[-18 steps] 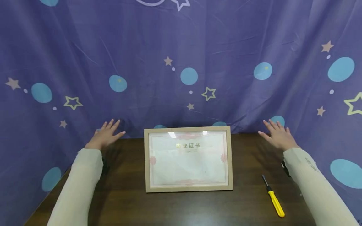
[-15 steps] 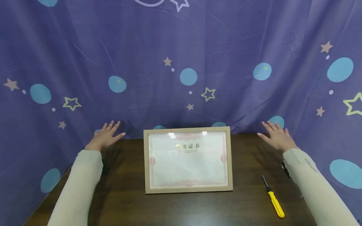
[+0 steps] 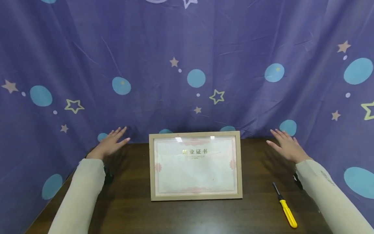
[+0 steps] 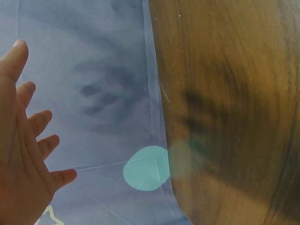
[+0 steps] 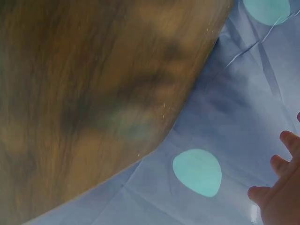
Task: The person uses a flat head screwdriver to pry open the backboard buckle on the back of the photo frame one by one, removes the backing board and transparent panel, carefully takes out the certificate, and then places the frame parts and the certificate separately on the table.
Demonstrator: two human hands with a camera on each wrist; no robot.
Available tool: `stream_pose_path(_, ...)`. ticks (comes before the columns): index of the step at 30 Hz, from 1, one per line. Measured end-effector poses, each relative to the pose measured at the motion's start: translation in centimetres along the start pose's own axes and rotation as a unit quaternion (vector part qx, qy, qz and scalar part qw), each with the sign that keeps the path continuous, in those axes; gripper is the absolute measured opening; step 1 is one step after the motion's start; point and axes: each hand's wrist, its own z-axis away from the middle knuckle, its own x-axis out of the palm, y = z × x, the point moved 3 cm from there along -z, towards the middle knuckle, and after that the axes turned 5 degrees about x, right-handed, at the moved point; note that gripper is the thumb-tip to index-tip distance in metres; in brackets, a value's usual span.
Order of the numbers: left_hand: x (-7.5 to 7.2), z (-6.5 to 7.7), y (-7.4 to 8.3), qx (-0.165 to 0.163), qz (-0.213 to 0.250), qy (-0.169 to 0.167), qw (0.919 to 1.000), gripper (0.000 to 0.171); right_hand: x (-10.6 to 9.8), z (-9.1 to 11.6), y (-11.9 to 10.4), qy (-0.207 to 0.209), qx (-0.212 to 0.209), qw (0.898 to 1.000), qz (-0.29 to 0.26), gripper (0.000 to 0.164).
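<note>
A framed certificate (image 3: 195,169) with a pale wooden frame and gold lettering stands at the middle of the table, its face toward me. To its right lies a screwdriver (image 3: 284,206) with a yellow handle, its metal tip pointing away from me. My left hand (image 3: 108,144) hovers over the far left of the table, fingers spread and holding nothing; the left wrist view shows the same hand (image 4: 28,150) with its shadow on the curtain. Above the far right side hangs my right hand (image 3: 287,146), fingers extended and apart from the screwdriver. Only part of that hand (image 5: 283,187) shows in the right wrist view.
A dark brown wooden table (image 3: 125,208) bears both objects. Right behind its far edge hangs a purple curtain (image 3: 157,104) with stars and blue dots, which also runs along the left and right sides.
My head view has shifted slightly. Both hands tilt a little and stay near their places, with the fingers extended. The frame and the screwdriver stay where they were on the table.
</note>
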Motion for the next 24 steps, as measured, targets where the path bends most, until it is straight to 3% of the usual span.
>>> stream_pose_path(9,0.4,0.5,0.7,0.061,0.063,0.032,0.9957,0.070,1.4,1.0,-1.9,0.012,-0.052,0.997,-0.056,0.068)
stream_pose_path(14,1.2,0.8,1.2,0.076,0.116,0.040,0.9895,0.065,2.3,1.7,-3.1,0.014,-0.075,0.991,-0.106,0.066)
stream_pose_path(24,3.3,2.1,2.8,0.087,0.253,0.061,0.9617,0.057,3.3,3.5,-5.0,-0.007,-0.088,0.975,-0.204,0.064)
